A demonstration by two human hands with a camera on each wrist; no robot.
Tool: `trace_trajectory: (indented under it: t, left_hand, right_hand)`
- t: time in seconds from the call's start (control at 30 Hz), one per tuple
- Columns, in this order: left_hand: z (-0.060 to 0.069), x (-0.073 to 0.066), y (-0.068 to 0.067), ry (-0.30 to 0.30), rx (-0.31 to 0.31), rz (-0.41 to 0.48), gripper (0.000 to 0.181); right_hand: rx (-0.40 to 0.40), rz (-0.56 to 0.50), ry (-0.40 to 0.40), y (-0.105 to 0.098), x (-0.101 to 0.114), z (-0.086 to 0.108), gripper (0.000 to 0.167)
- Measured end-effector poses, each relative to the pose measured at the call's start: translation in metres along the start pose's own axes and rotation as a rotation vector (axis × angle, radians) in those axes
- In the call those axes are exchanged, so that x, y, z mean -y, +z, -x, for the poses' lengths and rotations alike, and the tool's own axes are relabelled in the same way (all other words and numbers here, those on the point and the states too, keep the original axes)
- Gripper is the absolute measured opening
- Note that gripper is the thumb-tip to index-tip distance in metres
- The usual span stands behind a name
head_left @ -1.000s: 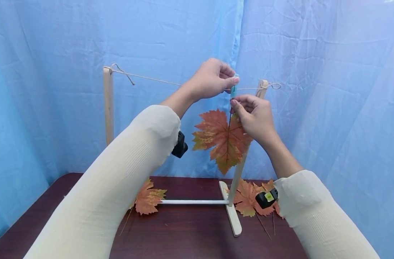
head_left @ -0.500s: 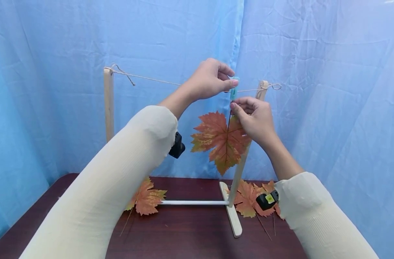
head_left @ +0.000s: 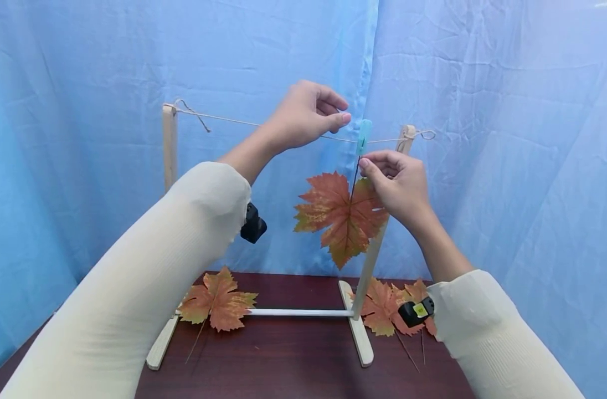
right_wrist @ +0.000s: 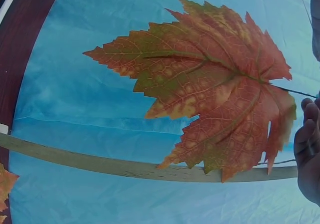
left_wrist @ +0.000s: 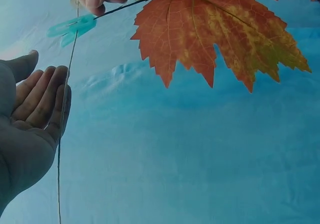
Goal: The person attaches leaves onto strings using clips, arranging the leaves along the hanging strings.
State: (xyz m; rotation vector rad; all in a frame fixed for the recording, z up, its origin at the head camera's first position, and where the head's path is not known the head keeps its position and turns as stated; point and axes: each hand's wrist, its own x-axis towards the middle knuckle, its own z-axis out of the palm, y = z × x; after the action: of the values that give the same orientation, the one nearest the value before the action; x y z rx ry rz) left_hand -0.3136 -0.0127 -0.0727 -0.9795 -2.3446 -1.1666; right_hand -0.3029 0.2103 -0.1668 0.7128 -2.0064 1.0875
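Note:
A teal clothespin (head_left: pixel 364 137) grips the string (head_left: pixel 224 118) near its right end, with the dark stem of an orange maple leaf (head_left: pixel 344 216) in its lower end. My right hand (head_left: pixel 400 180) pinches that stem between thumb and fingertips just below the clothespin. Left of the clothespin, my left hand (head_left: pixel 308 116) holds nothing, its thumb and fingers apart. In the left wrist view the left hand (left_wrist: pixel 35 108) is beside the string, a short gap from the clothespin (left_wrist: pixel 72 29). The leaf (right_wrist: pixel 215 83) hangs tip down and fills much of the right wrist view.
The string spans two wooden posts (head_left: pixel 169 149) joined low down by a white rod (head_left: pixel 298 313). One maple leaf (head_left: pixel 219 302) lies by the left foot; several more leaves (head_left: pixel 383 305) lie beyond the right foot (head_left: pixel 355 327) on the dark red table (head_left: pixel 283 360). Blue curtain hangs behind.
My left hand has let go of the clothespin and moved left and slightly up. The clothespin stays on the string with the leaf stem. My right hand keeps its pinch, barely shifting.

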Motion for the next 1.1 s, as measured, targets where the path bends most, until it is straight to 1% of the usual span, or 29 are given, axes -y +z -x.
trace_trajectory:
  t: [0.2,0.3,0.43,0.53,0.73,0.87,1.0,1.1]
  left_hand:
    - [0.013,0.008,-0.016,0.049,-0.078,-0.007,0.031]
    - [0.021,0.014,-0.026,0.068,-0.137,-0.001,0.028]
    - [0.033,0.025,-0.04,0.088,-0.222,0.031,0.026]
    - [0.044,0.033,-0.051,0.082,-0.258,0.05,0.026]
    - [0.063,0.045,-0.075,0.039,-0.313,0.14,0.027]
    - [0.077,0.053,-0.092,0.02,-0.346,0.147,0.028]
    - [0.091,0.063,-0.105,0.025,-0.371,0.159,0.026]
    - [0.101,0.069,-0.114,0.045,-0.397,0.181,0.024]
  right_hand:
    - [0.009,0.01,-0.022,0.002,0.007,0.003,0.019]
    - [0.014,0.018,-0.049,0.005,0.011,0.004,0.018]
    - [0.034,0.031,-0.096,0.011,0.013,0.006,0.016]
    - [0.061,0.045,-0.141,0.018,0.014,0.008,0.014]
    - [0.14,0.05,-0.249,0.034,0.018,0.015,0.009]
    - [0.207,0.028,-0.305,0.049,0.02,0.021,0.008]
    - [0.267,0.007,-0.342,0.064,0.02,0.029,0.007]
    - [0.308,0.019,-0.361,0.073,0.02,0.036,0.008]
